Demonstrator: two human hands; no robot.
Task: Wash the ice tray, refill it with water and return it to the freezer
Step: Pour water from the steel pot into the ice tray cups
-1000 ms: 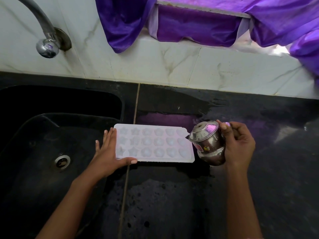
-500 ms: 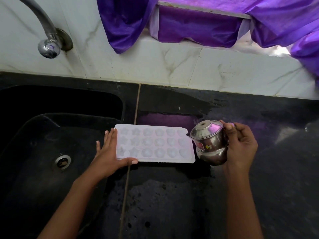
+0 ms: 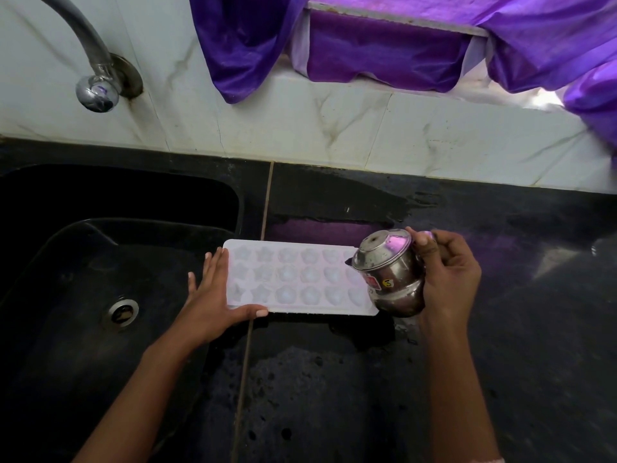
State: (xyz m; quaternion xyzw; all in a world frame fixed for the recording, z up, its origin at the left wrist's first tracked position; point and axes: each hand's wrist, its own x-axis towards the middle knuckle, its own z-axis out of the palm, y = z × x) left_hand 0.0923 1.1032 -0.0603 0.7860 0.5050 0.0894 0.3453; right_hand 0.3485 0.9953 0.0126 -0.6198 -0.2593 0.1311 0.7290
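On the black stone counter, just right of the sink: white ice tray lying flat, long side parallel to the wall. Its left short end sits at the sink's edge and it crosses the seam in the counter. Three rows of moulded cells, some star-shaped, some rounded. Cannot tell whether the cells hold water.

Left hand: fingers straight and together, laid against the tray's left short end. Thumb stretched out along the near long edge, its tip touching the rim. The hand braces the tray rather than grasping it.

Right hand: fingers and thumb curled round a small steel pot with a round belly and a red sticker on the side. Pot is tilted, mouth turned up and left toward the tray, body over the tray's right end and hiding the last cells there. No stream visible from the mouth (glare on the metal makes it hard to judge).

Surroundings: counter shows wet patches behind the tray and beside the pot. Sink basin is dark, with a metal drain in its floor. Curved metal tap comes off the pale marbled wall tiles above the sink's far side. Purple curtain hangs along the sill above the tiles, throwing a violet reflection on the counter and the pot.
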